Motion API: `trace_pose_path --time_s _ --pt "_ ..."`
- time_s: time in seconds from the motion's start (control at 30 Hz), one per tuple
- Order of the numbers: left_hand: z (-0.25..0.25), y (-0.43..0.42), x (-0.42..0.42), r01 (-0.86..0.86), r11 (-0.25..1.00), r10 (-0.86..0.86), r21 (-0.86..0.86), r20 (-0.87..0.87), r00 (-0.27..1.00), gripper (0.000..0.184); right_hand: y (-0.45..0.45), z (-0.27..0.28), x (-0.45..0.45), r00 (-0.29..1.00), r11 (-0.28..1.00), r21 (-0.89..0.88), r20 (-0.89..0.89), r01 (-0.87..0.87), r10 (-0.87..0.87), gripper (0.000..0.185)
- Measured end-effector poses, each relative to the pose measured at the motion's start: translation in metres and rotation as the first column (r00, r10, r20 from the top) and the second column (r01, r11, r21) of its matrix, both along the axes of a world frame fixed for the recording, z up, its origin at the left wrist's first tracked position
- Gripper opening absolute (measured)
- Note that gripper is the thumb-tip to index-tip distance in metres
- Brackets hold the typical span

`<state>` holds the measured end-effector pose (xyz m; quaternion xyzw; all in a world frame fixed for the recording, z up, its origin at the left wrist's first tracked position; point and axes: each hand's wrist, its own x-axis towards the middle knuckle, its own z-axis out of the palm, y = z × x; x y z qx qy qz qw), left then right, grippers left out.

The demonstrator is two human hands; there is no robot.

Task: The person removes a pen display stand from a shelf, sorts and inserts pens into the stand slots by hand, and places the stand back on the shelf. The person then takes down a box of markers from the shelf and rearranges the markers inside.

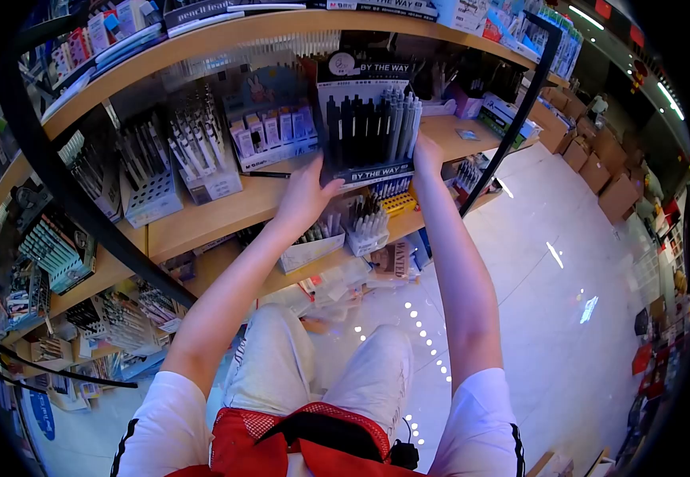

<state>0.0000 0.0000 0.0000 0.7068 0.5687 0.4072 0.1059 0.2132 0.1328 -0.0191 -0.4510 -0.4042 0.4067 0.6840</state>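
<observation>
A black pen display box [373, 173] printed "BY THE WAY" stands on the wooden shelf, filled with black pens and grey pens in upright rows. My left hand [307, 193] is at its lower left corner, thumb along the front and fingers partly hidden at the side. On the opposite side, my right hand [427, 156] grips the box's right edge, its fingertips out of sight behind it. A single dark pen [269, 174] lies on the shelf just left of my left hand. Beside it sits a box of small pastel packs [273, 131].
White pen holders [152, 203] stand further left on the same shelf [202, 222]. Lower shelves carry more pen boxes, including a yellow one [399, 204]. A black metal upright [512, 119] rises at the right. Cardboard cartons [595, 171] are stacked beyond the shiny floor [535, 262].
</observation>
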Motion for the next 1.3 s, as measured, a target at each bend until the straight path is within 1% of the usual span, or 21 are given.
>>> trace_pose_path --time_s 0.07,0.17,0.27,0.33,0.37,0.4,0.43,0.47,0.57,0.67,0.73,0.77,0.8,0.83,0.9,0.97,1.0,1.03,1.07,1.17,1.3 --pt "-0.001 -0.002 -0.001 -0.074 0.995 0.075 0.068 -0.023 0.997 0.058 -0.008 0.005 -0.009 0.998 0.996 0.073 -0.04 0.058 -0.056 0.033" --pt "-0.015 0.021 0.009 -0.164 0.97 0.181 0.179 -0.085 0.98 0.058 0.02 -0.004 -0.004 0.945 0.972 0.099 0.231 0.214 -0.232 0.035" --pt "-0.016 0.025 0.011 -0.181 0.98 0.184 0.088 -0.028 0.982 0.055 0.049 -0.021 0.008 0.94 0.987 0.06 0.301 0.147 -0.158 0.043" --pt "-0.01 0.024 0.011 -0.193 0.981 0.193 0.008 -0.007 0.981 0.054 0.032 -0.012 -0.001 0.889 0.96 0.114 0.363 0.256 -0.28 0.058" --pt "-0.006 0.02 0.012 -0.208 0.977 0.208 -0.034 -0.013 0.978 0.053 0.024 -0.011 0.008 0.867 0.984 0.08 0.465 0.161 -0.179 0.055" --pt "-0.009 0.017 0.011 -0.188 0.979 0.188 0.079 0.007 0.982 0.054 0.017 -0.016 0.003 0.961 0.971 0.227 0.246 0.073 -0.13 0.048" --pt "-0.009 0.009 0.012 -0.167 0.967 0.165 0.192 0.027 0.986 0.055 0.017 -0.021 0.008 0.983 0.954 0.294 0.183 -0.062 0.007 0.042" --pt "-0.011 -0.005 0.016 -0.165 0.942 0.176 0.291 -0.012 0.984 0.057 0.014 -0.035 0.007 0.98 0.932 0.338 0.097 0.133 -0.175 0.037" --pt "-0.044 -0.062 0.005 0.262 0.854 -0.131 0.449 -0.302 0.944 0.054 -0.089 -0.031 -0.02 0.986 0.959 0.259 0.083 0.116 -0.142 0.038" --pt "-0.12 -0.103 -0.03 0.352 0.919 -0.273 0.177 -0.357 0.893 0.052 -0.152 -0.089 -0.011 0.994 0.992 0.125 0.109 -0.002 -0.012 0.042" --pt "-0.186 -0.111 -0.065 0.002 1.0 -0.002 0.005 0.066 0.998 0.047 -0.199 -0.126 -0.002 0.995 1.0 -0.016 0.101 -0.017 0.018 0.042" --pt "-0.227 -0.104 -0.09 -0.163 0.986 0.161 -0.015 0.275 0.948 0.044 -0.22 -0.141 0.004 0.993 0.996 -0.081 0.111 -0.026 0.035 0.043" --pt "-0.266 -0.094 -0.118 -0.32 0.945 0.317 -0.073 0.458 0.831 0.042 -0.242 -0.151 0.008 0.996 0.992 -0.125 0.083 -0.006 0.016 0.043" --pt "-0.306 -0.084 -0.155 -0.365 0.908 0.417 -0.206 0.526 0.741 0.038 -0.264 -0.161 0.008 0.999 0.985 -0.173 0.054 0.014 -0.004 0.043" --pt "-0.327 -0.06 -0.183 -0.388 0.843 0.526 -0.373 0.725 0.445 0.036 -0.297 -0.172 0.015 0.998 0.971 -0.233 0.02 0.056 -0.053 0.042" --pt "-0.332 -0.038 -0.198 -0.586 0.724 0.667 -0.363 0.586 0.461 0.042 -0.326 -0.174 0.02 0.995 0.957 -0.272 0.004 0.097 -0.1 0.041" --pt "-0.34 -0.021 -0.207 -0.744 0.63 0.774 -0.222 0.258 0.579 0.045 -0.338 -0.173 0.023 0.993 0.949 -0.29 0.016 0.12 -0.121 0.041" --pt "-0.337 -0.014 -0.213 -0.785 0.613 0.79 -0.089 0.046 0.612 0.046 -0.351 -0.17 0.026 0.99 0.94 -0.309 0.03 0.142 -0.14 0.04" --pt "-0.327 -0.004 -0.215 -0.791 0.61 0.787 0.054 -0.159 0.596 0.047 -0.36 -0.169 0.03 0.986 0.934 -0.318 0.046 0.165 -0.158 0.04" --pt "-0.301 0.013 -0.226 -0.761 0.64 0.517 -0.103 -0.676 0.526 0.054 -0.39 -0.172 0.052 0.977 0.914 -0.346 0.102 0.212 -0.188 0.04" --pt "-0.303 0.031 -0.245 -0.705 0.636 0.344 -0.313 -0.703 0.622 0.056 -0.422 -0.177 0.077 0.961 0.874 -0.404 0.171 0.268 -0.216 0.039"
